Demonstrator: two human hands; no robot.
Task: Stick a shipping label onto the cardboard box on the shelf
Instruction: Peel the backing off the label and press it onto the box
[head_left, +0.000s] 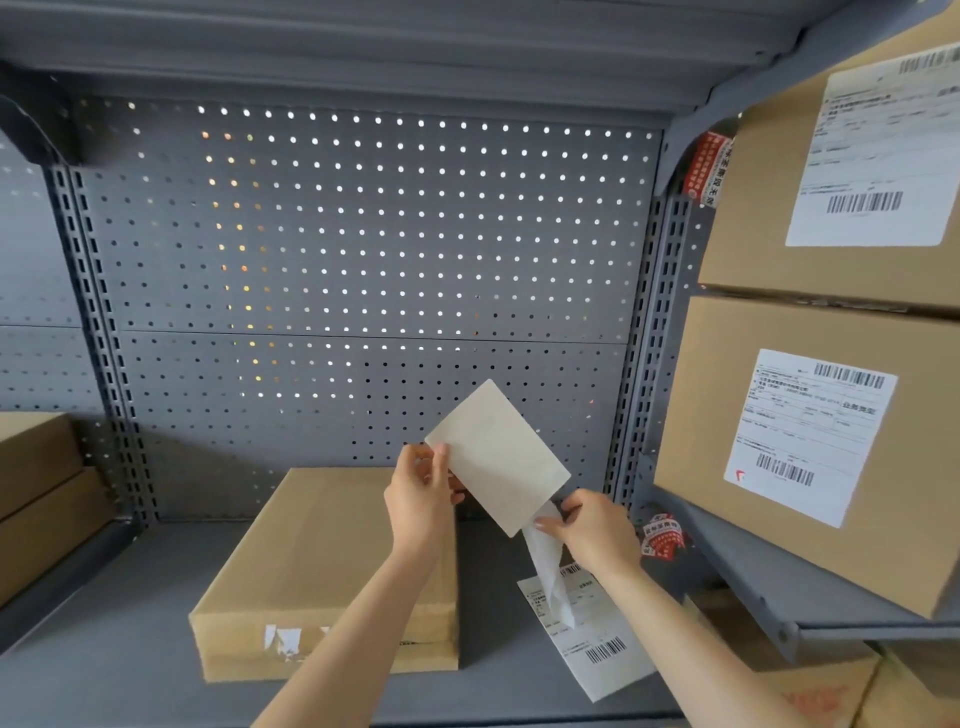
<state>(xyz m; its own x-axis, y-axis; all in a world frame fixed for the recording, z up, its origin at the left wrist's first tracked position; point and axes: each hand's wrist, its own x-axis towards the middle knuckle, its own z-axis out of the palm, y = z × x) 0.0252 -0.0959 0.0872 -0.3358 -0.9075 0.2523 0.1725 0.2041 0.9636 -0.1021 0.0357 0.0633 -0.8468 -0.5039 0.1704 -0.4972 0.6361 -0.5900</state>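
Where the grey metal shelf meets its perforated grey back panel, a flat brown cardboard box lies lengthwise, its near end carrying torn white tape scraps. Just right of that box, a printed white shipping label with barcodes lies flat on the shelf. Further right, on a neighbouring tilted shelf, two large brown cardboard boxes are stacked, each with a white label on its face. A red-and-white sticker clings to the upright beside them. At the left edge sit more brown cartons.

Both forearms reach up from the bottom of the view and cross in front of the flat box, hiding part of its right side. The left hand pinches the upper left corner of a pale blank rectangular label sheet, held tilted above the box's far right corner, in the air. The right hand pinches the sheet's lower corner, where a thin strip of white backing paper hangs down in a twist toward the printed label below.
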